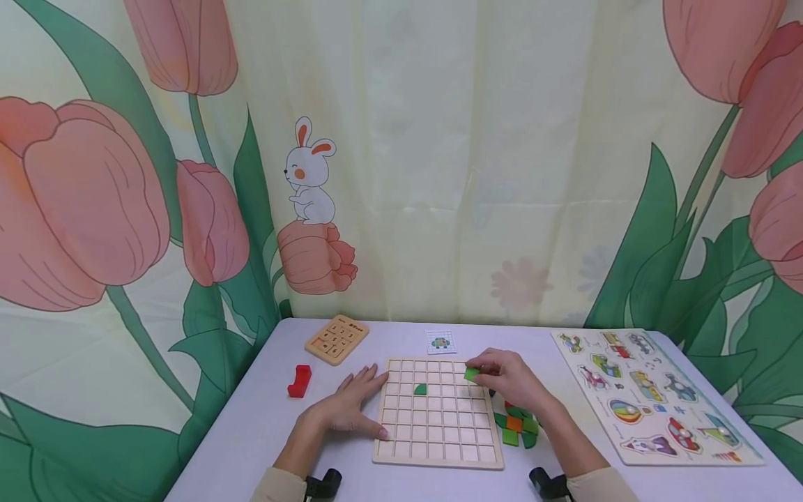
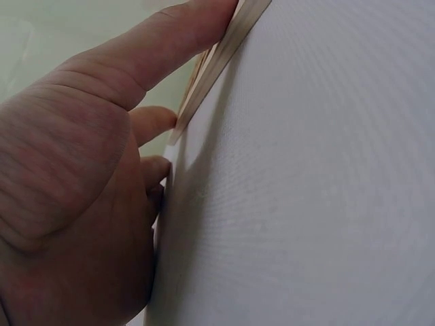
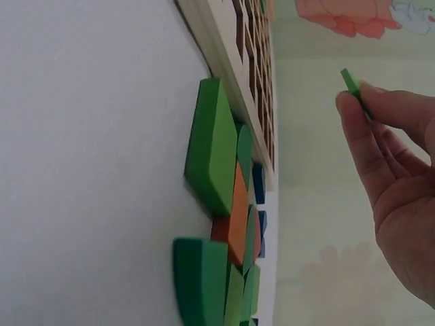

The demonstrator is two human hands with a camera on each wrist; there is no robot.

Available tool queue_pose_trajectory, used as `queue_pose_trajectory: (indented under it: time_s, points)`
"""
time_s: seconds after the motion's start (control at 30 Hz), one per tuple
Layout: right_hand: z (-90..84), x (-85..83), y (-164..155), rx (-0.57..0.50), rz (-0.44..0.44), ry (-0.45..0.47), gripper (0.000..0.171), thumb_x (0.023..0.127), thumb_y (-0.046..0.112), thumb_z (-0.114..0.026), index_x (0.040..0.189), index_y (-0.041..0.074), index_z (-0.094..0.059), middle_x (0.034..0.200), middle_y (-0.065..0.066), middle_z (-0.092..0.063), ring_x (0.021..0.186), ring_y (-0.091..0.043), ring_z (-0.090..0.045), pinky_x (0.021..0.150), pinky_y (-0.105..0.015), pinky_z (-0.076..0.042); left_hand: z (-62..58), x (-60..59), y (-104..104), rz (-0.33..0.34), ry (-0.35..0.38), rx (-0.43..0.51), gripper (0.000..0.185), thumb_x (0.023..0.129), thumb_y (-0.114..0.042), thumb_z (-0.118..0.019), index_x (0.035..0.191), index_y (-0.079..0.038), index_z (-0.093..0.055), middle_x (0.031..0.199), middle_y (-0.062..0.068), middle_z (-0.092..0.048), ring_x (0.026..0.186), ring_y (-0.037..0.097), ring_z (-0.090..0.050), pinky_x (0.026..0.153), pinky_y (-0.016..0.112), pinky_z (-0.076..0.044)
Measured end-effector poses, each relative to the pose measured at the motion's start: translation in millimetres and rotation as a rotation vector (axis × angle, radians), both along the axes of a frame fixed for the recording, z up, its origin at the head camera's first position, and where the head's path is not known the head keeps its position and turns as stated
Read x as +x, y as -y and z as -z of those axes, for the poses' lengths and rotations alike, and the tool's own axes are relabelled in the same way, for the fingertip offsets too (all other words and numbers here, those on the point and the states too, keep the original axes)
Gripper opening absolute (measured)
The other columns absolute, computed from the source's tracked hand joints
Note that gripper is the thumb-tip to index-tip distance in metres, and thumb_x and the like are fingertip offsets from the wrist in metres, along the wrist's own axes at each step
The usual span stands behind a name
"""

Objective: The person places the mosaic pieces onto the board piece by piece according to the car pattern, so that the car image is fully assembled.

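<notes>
One green tile [image 1: 472, 374] between right hand [image 1: 511, 380] fingertips

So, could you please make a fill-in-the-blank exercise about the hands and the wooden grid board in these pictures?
1. The right hand pinches a small ____ tile above the grid board.
2. The left hand rests flat against the board's ____ edge.
3. One green piece already lies ____ the board.
4. The red block lies to the ____ of the left hand.

Missing words: green; left; on; left
</notes>
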State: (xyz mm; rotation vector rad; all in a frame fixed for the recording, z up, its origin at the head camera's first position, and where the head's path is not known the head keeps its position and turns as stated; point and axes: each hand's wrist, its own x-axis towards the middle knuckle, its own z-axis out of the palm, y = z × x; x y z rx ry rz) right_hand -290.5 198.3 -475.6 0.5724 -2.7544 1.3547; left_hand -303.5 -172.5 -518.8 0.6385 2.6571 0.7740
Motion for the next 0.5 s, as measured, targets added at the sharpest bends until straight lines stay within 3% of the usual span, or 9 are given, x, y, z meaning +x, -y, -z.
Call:
queue_pose_trajectory:
  time_s: [0.23, 0.5]
  points:
    - [-4.2, -13.7, 21.3, -0.010, -0.102, 0.010, 0.026, 0.093, 0.008, -0.077, 0.118, 0.004, -0.078, 0.105, -0.002, -0.075, 0.086, -0.014, -0.066, 0.073, -0.021, -0.058, -0.5, -0.2, -0.1, 0.001, 0.002, -0.002, 0.116, 0.068, -0.066, -0.085, 0.165, -0.030, -0.032, 0.176, 0.007, -0.016, 0.164, 0.030, -0.005, 0.131, 0.061, -0.004]
    - [-1.6, -21.7, 43.4, 0.061, -0.192, 0.026, 0.024, 0.091, 0.002, -0.076, 0.115, -0.001, -0.078, 0.104, -0.008, -0.076, 0.088, -0.016, -0.065, 0.072, -0.021, -0.054, -0.2, -1.1, 0.5, 0.000, 0.008, 0.002, 0.116, 0.068, -0.067, -0.086, 0.165, -0.030, -0.032, 0.176, 0.006, -0.016, 0.164, 0.029, -0.005, 0.131, 0.061, -0.003]
